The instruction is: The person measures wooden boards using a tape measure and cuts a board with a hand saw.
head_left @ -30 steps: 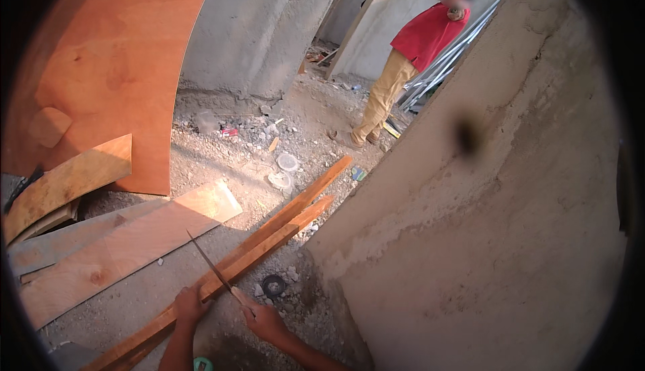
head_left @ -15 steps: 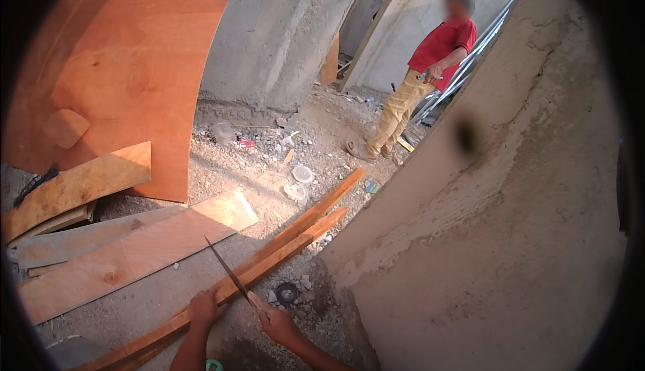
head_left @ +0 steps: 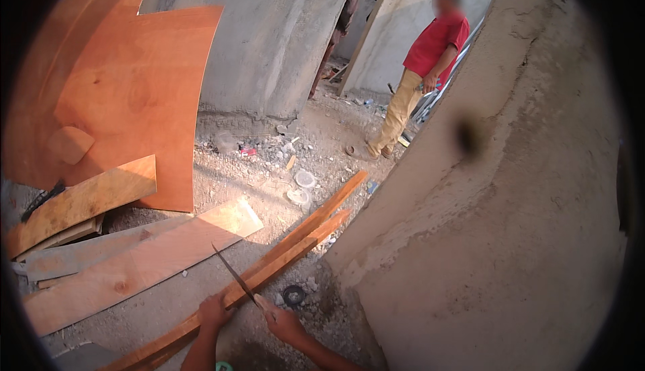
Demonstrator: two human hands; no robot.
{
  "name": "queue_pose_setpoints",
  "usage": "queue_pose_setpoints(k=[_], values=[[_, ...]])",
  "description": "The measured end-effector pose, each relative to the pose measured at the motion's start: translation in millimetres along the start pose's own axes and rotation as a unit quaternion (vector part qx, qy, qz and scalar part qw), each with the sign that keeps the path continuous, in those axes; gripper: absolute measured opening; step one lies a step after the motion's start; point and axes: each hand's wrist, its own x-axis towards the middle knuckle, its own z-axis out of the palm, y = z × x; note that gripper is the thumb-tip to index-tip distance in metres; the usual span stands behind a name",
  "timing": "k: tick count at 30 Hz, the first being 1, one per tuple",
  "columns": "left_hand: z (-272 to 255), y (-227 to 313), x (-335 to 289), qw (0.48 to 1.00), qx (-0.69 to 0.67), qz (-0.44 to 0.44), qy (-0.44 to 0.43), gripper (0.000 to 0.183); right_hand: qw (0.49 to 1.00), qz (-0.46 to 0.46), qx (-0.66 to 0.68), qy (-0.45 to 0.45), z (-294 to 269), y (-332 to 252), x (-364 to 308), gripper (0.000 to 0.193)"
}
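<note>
Two long reddish-brown wooden battens lie side by side, running from lower left to the centre. My left hand [head_left: 213,310] is closed around the nearer batten [head_left: 289,253], just left of a thin handsaw [head_left: 234,273]. My right hand [head_left: 283,322] grips the saw's handle, with the fingers wrapped round it. The dark, tapering blade lies across the nearer batten, its tip pointing up and left. Beyond it, the second batten [head_left: 336,200] reaches a little farther out. How deep the blade sits in the wood is too small to tell.
Flat boards [head_left: 154,260] and a large orange plywood sheet [head_left: 141,96] stand left. A rough concrete wall [head_left: 470,257] slopes along the right. A black ring [head_left: 293,295] lies on gravel. A person in a red shirt [head_left: 437,43] stands beyond; another person [head_left: 344,18] is partly hidden in the doorway.
The whole view has shifted slightly. The person in red has lowered a forearm, and another person has come into the doorway. My hands keep their grips on batten and saw.
</note>
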Motion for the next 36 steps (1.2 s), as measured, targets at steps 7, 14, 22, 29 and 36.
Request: queue_pose_setpoints(k=[7,14,22,29,36], values=[[-5,1,-6,1.000,-0.008,-0.013,-0.015,0.071,0.999,0.023,-0.027,-0.011,8,8,1,0.048],[-8,2,-9,1.000,-0.004,-0.009,-0.001,0.069,1.000,0.006,-0.015,-0.005,11,15,3,0.049],[-7,4,-7,1.000,0.001,0.001,-0.002,0.065,1.000,0.005,-0.023,0.019,10,12,3,0.049],[-10,7,-5,1.000,0.011,-0.013,-0.019,0.068,1.000,-0.006,-0.022,0.016,11,17,4,0.048],[-7,4,-2,1.000,0.016,-0.003,-0.005,0.065,0.999,-0.001,-0.037,0.010,7,9,5,0.049]])
